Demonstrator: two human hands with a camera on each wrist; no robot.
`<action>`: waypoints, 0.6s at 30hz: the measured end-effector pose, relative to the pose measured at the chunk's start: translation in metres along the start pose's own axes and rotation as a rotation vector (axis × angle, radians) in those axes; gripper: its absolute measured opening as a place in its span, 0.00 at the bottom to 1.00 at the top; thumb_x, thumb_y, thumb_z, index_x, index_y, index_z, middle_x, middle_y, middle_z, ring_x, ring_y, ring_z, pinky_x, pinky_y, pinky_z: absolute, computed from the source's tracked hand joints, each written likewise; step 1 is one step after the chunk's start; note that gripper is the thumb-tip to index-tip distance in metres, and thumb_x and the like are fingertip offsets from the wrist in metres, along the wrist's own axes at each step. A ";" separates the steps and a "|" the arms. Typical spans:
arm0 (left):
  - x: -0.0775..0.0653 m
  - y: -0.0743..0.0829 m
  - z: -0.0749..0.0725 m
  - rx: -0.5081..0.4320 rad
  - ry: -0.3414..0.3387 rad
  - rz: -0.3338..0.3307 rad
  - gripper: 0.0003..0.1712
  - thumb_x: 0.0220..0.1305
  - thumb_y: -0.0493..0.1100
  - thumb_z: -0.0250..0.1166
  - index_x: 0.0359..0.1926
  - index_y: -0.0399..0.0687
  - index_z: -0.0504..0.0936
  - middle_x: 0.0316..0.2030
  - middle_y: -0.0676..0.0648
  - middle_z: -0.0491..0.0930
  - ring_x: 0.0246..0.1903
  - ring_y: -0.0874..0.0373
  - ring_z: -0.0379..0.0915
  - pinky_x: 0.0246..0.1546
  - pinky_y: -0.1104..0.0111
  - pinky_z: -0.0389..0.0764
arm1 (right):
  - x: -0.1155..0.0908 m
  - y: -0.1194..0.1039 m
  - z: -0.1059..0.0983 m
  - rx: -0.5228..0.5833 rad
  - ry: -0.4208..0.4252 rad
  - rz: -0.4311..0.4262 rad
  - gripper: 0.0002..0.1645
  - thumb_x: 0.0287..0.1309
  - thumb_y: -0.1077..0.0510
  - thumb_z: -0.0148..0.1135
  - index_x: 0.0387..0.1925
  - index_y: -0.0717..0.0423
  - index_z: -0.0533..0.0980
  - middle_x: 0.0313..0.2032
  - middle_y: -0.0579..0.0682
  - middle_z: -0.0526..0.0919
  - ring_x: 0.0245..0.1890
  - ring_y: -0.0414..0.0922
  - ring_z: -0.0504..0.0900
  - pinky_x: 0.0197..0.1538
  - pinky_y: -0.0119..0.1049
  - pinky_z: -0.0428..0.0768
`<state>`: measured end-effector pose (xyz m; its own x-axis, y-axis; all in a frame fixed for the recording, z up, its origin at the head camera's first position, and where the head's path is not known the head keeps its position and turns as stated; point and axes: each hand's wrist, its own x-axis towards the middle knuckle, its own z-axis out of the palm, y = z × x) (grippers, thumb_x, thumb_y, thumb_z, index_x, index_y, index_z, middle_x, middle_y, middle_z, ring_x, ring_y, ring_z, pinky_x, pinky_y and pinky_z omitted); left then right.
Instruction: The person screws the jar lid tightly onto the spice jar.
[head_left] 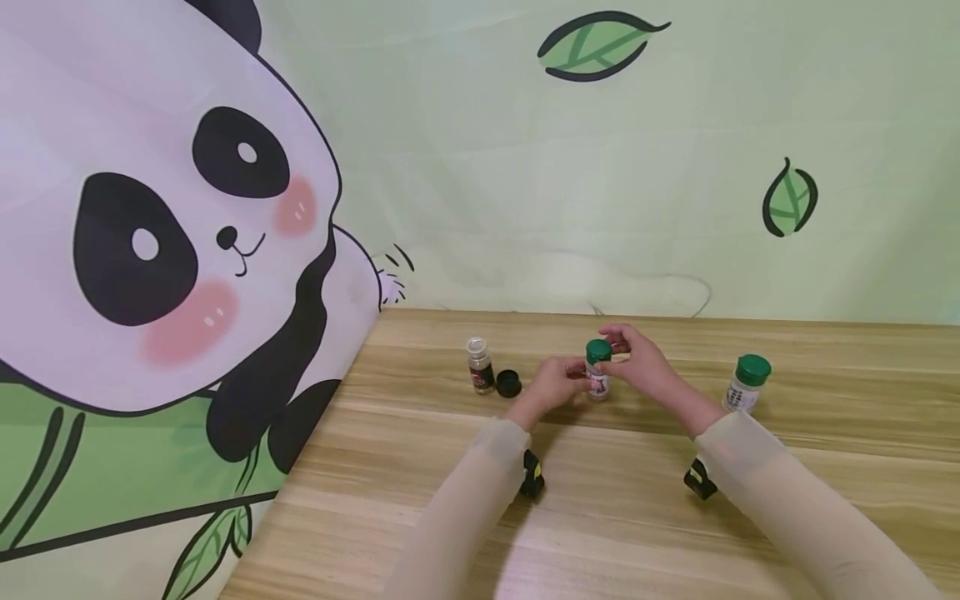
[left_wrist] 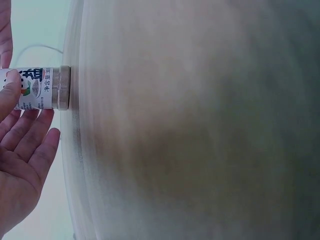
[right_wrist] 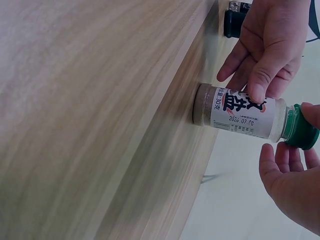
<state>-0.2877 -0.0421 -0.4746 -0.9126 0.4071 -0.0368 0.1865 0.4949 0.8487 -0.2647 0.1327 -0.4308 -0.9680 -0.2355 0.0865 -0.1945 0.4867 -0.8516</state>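
A small clear spice bottle (head_left: 598,385) with a white printed label and a green cap (head_left: 597,351) stands upright on the wooden table. Its lower part holds pale brownish powder, seen in the right wrist view. My left hand (head_left: 555,383) holds the bottle's body from the left, thumb on the label (right_wrist: 245,112). From the right, my right hand (head_left: 639,362) grips the green cap between thumb and fingers. In the left wrist view the bottle (left_wrist: 37,89) shows at the left edge, its cap out of frame.
To the left stands an uncapped clear bottle (head_left: 481,368) with a dark label, beside a black cap (head_left: 508,383). Another green-capped spice bottle (head_left: 746,385) stands at the right, partly behind my right forearm. A panda-printed backdrop (head_left: 480,183) rises at the back of the table (head_left: 615,517).
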 end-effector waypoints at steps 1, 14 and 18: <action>0.000 0.000 0.000 -0.001 0.001 -0.004 0.19 0.70 0.38 0.66 0.60 0.40 0.83 0.56 0.39 0.86 0.58 0.45 0.83 0.56 0.65 0.84 | 0.000 0.000 0.000 -0.003 -0.002 0.001 0.34 0.64 0.65 0.66 0.68 0.70 0.65 0.60 0.72 0.74 0.61 0.67 0.76 0.61 0.56 0.81; 0.001 -0.001 0.000 0.012 0.003 -0.009 0.20 0.70 0.38 0.66 0.60 0.40 0.83 0.57 0.40 0.86 0.58 0.46 0.83 0.58 0.63 0.83 | 0.002 0.004 -0.002 -0.009 -0.015 -0.008 0.36 0.63 0.64 0.67 0.68 0.72 0.64 0.59 0.73 0.75 0.61 0.68 0.76 0.63 0.59 0.78; 0.001 -0.001 0.001 0.018 0.005 -0.014 0.19 0.70 0.38 0.66 0.60 0.41 0.83 0.58 0.40 0.85 0.58 0.46 0.83 0.59 0.63 0.83 | 0.001 0.007 -0.005 -0.011 -0.047 0.003 0.40 0.63 0.62 0.68 0.70 0.71 0.62 0.61 0.73 0.74 0.62 0.68 0.75 0.66 0.60 0.75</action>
<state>-0.2885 -0.0413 -0.4762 -0.9169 0.3964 -0.0466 0.1797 0.5143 0.8386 -0.2676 0.1399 -0.4345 -0.9600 -0.2737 0.0596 -0.1941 0.4966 -0.8460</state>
